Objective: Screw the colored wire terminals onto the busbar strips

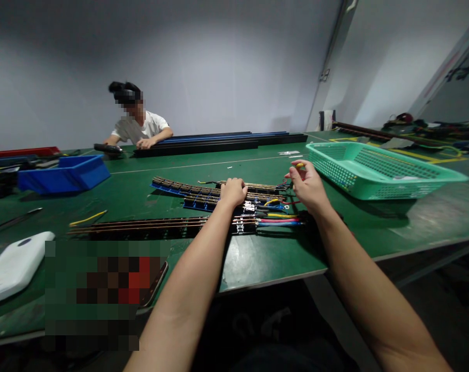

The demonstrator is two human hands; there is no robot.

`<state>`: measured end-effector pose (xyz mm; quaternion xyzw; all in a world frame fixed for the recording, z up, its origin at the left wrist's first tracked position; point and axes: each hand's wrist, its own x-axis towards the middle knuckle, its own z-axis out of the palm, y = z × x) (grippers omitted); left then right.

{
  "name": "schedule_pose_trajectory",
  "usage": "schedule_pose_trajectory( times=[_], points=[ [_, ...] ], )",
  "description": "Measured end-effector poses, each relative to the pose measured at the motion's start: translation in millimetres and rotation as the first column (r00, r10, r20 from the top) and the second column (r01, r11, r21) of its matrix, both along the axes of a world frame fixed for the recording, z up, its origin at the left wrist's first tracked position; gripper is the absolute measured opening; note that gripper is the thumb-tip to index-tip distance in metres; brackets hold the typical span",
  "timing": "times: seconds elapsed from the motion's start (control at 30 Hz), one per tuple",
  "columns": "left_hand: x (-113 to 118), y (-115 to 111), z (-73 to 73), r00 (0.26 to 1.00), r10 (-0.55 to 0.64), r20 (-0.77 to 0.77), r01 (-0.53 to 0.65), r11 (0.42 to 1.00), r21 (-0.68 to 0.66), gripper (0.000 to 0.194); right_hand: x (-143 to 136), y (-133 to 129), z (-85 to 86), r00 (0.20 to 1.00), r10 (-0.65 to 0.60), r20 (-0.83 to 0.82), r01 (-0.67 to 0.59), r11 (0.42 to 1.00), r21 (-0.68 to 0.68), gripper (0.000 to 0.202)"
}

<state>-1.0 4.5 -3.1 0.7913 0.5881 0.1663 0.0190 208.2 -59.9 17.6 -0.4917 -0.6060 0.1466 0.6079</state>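
Note:
Several strips (203, 199) with long copper-coloured rods on blue and black bases lie side by side on the green table. My left hand (234, 192) rests across the rear strips, its fingers curled down around one. At the strips' right ends, coloured wires (283, 223) stick out, red, blue, yellow and black, one with a ring terminal (287, 207). Just above these ends my right hand (307, 187) is closed in a pinch. A small yellow piece (299, 165), seemingly a wire end, shows between its fingers. A longer dark strip (160, 225) lies nearest me.
A green perforated basket (374, 181) stands at right, a blue bin (69, 173) at left. Front left lie a white device (19, 266) and a phone-like object (156, 284). Across the table, a person in a white shirt (151, 126) handles long black rails (203, 147).

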Motion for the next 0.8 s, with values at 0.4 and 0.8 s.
schedule_pose_trajectory(
  times=[0.4,0.8],
  points=[
    [0,-1,-0.5,1.000,0.001,0.007,-0.001,1.000,0.012,0.026,-13,-7,-11.8,0.969,0.152,0.197,-0.111,0.972,-0.209,0.028],
    [0,-1,0.2,1.000,0.005,-0.007,-0.005,1.000,0.008,0.025,-37,-53,-13.7,0.967,-0.023,-0.254,0.045,0.995,0.084,0.032]
  ],
)
